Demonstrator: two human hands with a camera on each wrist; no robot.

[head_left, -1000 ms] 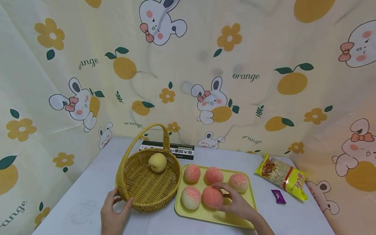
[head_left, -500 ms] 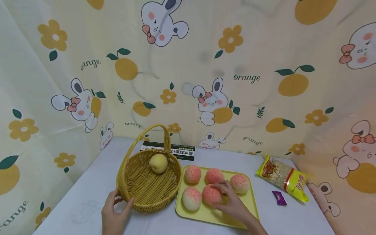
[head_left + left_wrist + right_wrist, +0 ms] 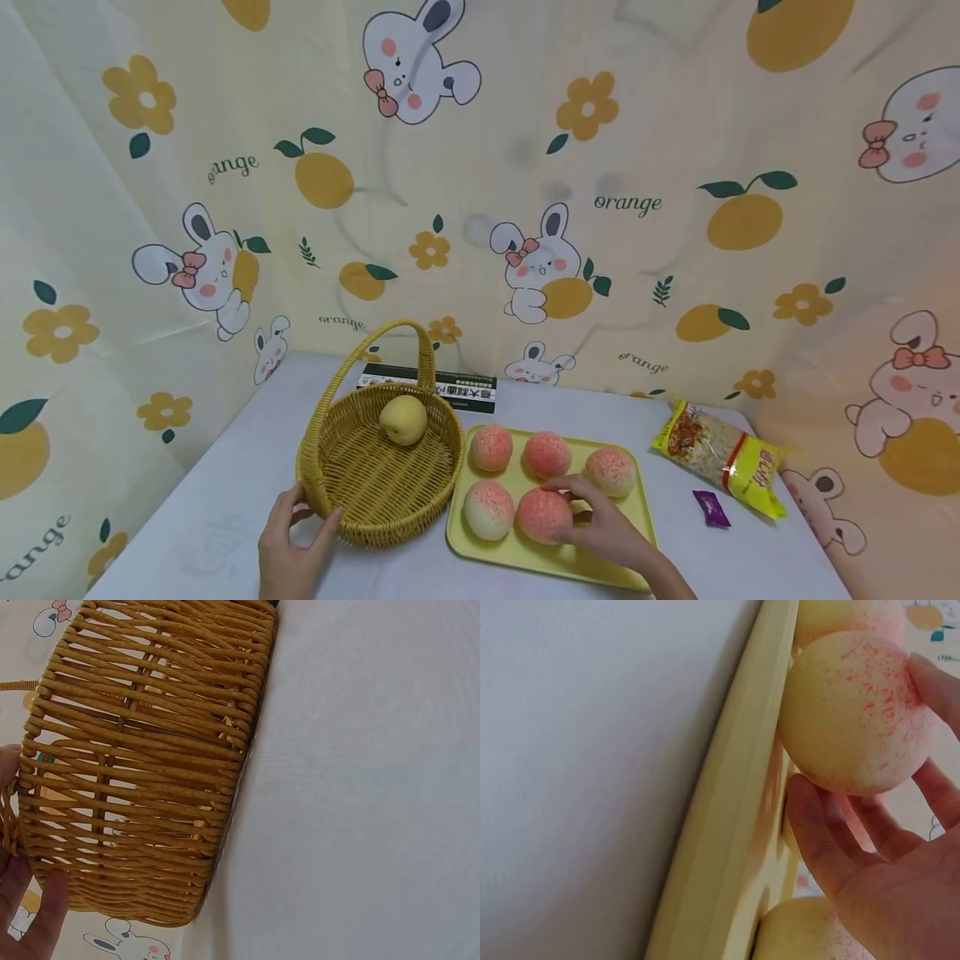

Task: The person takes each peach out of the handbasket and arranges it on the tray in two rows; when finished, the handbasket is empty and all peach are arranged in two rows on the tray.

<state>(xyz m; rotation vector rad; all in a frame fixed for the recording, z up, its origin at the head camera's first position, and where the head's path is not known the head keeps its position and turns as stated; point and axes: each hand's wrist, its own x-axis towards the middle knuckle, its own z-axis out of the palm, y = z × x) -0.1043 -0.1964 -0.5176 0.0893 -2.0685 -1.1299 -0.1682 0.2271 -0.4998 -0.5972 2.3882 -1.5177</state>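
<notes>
**Right hand on a peach, left hand steadying the basket**

Right hand (image 3: 600,529): fingers curled round the front-middle peach (image 3: 543,515) on the tray (image 3: 555,565), thumb and fingertips cupping its sides, as the right wrist view shows close up (image 3: 851,712). Peach seemingly not yet lifted, resting on or just above the tray floor; cannot tell for certain whether clear of it. Just beside it on the tray: a paler peach (image 3: 488,509) to the left, three more behind (image 3: 491,447), (image 3: 547,454), (image 3: 610,471).

Left hand (image 3: 288,550): thumb and fingers gripping the near rim of the basket (image 3: 352,525), holding it in place; wicker wall filling the left wrist view (image 3: 142,765). Inside the basket, at the far side, one yellow fruit (image 3: 403,418). Basket just beside the tray's left edge, nearly touching.

Farther out: a black-and-white box (image 3: 450,390) behind the basket, a yellow snack bag (image 3: 720,454) and a small purple wrapper (image 3: 711,508) to the right, well apart from the tray. All on a white cloth-covered table (image 3: 225,467), printed curtain behind.

Step in hand, by judgement: grasping a peach for transfer. Next move likely calling for a clean lift clear of the neighbouring peaches, a short carry leftward over the rim, under or beside the arched handle (image 3: 390,333), and a gentle set-down away from the yellow fruit, basket held firm throughout.
</notes>
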